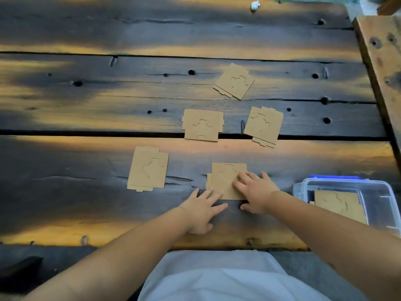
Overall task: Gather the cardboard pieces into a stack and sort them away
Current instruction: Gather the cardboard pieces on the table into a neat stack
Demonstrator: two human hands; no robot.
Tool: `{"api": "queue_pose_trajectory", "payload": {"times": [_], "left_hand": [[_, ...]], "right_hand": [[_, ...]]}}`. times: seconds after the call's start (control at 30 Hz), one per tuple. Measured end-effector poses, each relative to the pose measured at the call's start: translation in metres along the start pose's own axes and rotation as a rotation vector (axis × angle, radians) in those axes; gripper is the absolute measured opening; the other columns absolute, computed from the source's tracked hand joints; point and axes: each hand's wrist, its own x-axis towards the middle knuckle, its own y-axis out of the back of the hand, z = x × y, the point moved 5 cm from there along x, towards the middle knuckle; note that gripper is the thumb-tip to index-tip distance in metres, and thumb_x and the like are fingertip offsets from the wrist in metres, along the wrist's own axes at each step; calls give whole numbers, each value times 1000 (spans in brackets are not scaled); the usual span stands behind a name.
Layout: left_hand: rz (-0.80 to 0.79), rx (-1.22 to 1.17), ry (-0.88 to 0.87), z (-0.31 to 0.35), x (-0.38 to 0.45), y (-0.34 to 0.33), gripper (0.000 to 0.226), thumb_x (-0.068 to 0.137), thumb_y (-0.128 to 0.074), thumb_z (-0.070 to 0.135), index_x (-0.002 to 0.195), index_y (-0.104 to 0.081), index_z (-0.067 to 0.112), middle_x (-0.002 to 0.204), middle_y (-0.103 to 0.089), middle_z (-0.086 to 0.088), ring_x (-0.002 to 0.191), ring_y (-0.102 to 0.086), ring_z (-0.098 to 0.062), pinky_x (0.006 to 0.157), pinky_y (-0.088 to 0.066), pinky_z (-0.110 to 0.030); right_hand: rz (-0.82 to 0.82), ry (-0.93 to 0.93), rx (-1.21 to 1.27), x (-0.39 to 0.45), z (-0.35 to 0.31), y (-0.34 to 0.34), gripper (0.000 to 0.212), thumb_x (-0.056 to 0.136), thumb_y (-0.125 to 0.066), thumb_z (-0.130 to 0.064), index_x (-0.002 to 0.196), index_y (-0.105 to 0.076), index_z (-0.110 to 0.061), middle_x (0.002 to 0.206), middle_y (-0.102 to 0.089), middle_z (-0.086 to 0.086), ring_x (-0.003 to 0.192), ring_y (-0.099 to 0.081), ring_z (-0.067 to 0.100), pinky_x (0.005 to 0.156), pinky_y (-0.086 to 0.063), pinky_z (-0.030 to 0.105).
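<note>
Several flat brown cardboard pieces with die-cut lines lie on a dark plank table (86, 118). The nearest piece (225, 179) lies under my hands. My right hand (255, 191) rests flat on its right part, fingers spread. My left hand (200, 210) lies on the table with its fingertips at the piece's lower left corner. Other pieces lie at the left (148, 169), in the middle (202, 125), at the right (263, 126) and farther back (234, 81). A clear plastic box (382, 192) at the right holds more cardboard (338, 206).
A wooden beam (382, 61) runs along the table's right edge. A small white scrap (255, 5) lies at the far side. Wide gaps and holes mark the planks. The table's front edge is just before my white shirt.
</note>
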Motion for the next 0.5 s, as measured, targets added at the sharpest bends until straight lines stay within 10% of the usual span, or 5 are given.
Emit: {"api": "queue_pose_trajectory", "payload": {"times": [0.23, 0.5], "left_hand": [[173, -145, 266, -111, -48, 13, 70, 89, -49, 43, 151, -21, 25, 162, -13, -7, 149, -9, -29, 117, -16, -54], [114, -19, 508, -231, -100, 1, 65, 90, -41, 33, 151, -25, 16, 163, -9, -4, 148, -13, -23, 114, -28, -47]], "right_hand": [[249, -6, 110, 19, -61, 48, 48, 86, -44, -44, 128, -46, -20, 129, -55, 6, 120, -46, 33, 100, -33, 49], [149, 291, 133, 86, -180, 72, 75, 90, -54, -38, 151, -17, -15, 159, -18, 9, 142, -22, 32, 111, -26, 52]]}}
